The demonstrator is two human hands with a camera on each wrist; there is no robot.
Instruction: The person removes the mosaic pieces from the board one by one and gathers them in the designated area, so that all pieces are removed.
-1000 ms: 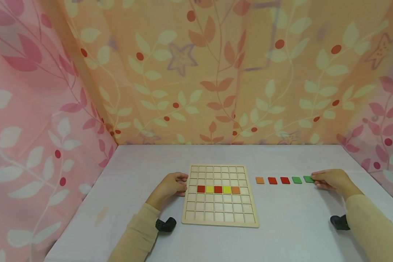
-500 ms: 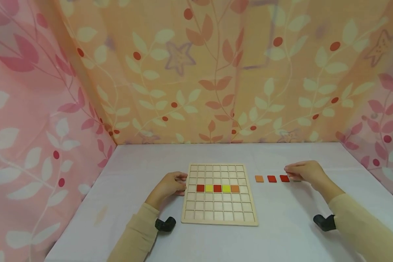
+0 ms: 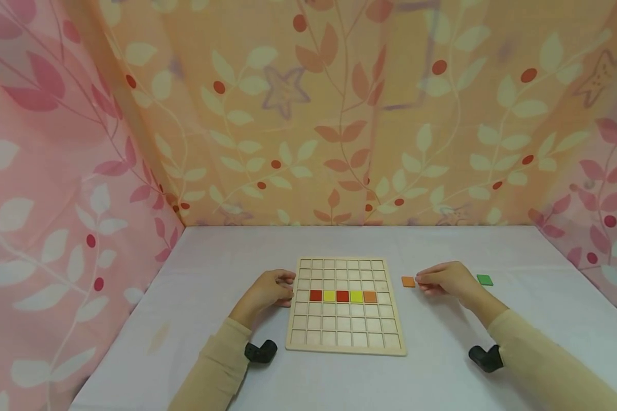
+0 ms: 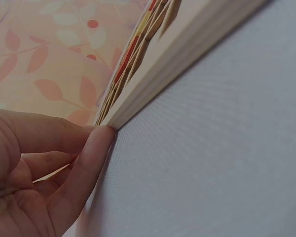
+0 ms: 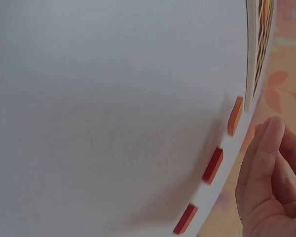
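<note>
The wooden grid board (image 3: 344, 345) lies flat, with a row of red (image 3: 316, 295), yellow (image 3: 329, 296) and orange (image 3: 370, 297) tiles. Against its left edge rests my left hand (image 3: 264, 292); in the left wrist view its fingertips (image 4: 101, 133) touch the board's side (image 4: 158, 79). My right hand (image 3: 449, 281) hovers right of a loose orange tile (image 3: 408, 282), hiding tiles beneath. The right wrist view shows that orange tile (image 5: 235, 116) and two red tiles (image 5: 213, 166) on the table, beside my right hand (image 5: 271, 173), with nothing visible in its fingers.
A green tile (image 3: 485, 280) lies to the right, behind my right hand. White cloth covers the table (image 3: 211, 251). Patterned curtains (image 3: 339, 114) hang behind and at both sides. A black device is strapped at each wrist, the left one (image 3: 261, 351) near the board's front-left corner.
My right hand has moved left, from the far-right green tile along the row to beside the loose orange tile. The green tile it left is uncovered. My left hand has stayed at the board.
</note>
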